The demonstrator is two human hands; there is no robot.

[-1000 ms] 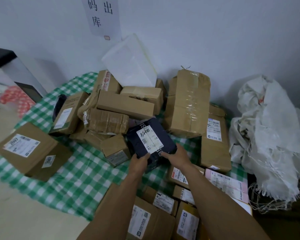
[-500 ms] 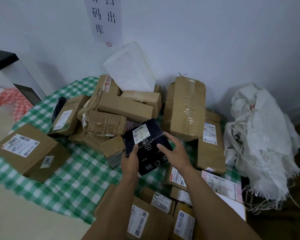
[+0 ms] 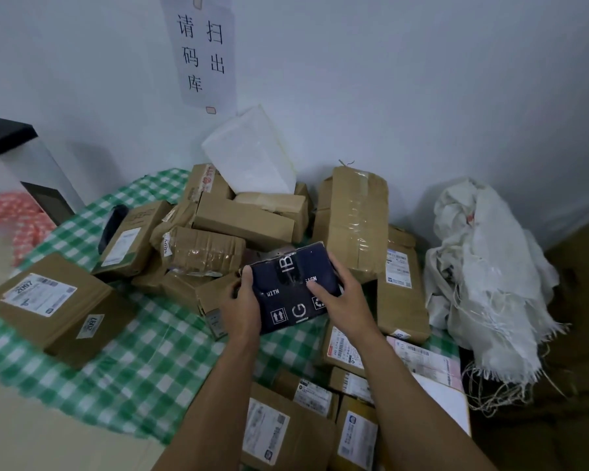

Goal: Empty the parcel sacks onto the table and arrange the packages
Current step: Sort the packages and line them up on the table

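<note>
A dark navy box (image 3: 291,288) with white print is held above the green checked tablecloth (image 3: 140,365), in front of a heap of brown cardboard parcels (image 3: 215,232). My left hand (image 3: 240,302) grips its left edge, fingers curled round the side. My right hand (image 3: 342,294) holds its right side, thumb on the printed face and fingers round the far edge. A crumpled white woven sack (image 3: 487,273) lies slumped at the right, off the table's end.
A tall taped parcel (image 3: 354,215) stands behind the box, a flat labelled one (image 3: 400,287) leaning next to it. A large labelled box (image 3: 51,304) sits at the left. More parcels (image 3: 286,426) crowd the near edge. A white padded bag (image 3: 252,154) leans on the wall.
Both hands turned the navy box over: its white shipping label has gone from view and a printed face now shows. The box also rose slightly toward the heap.
</note>
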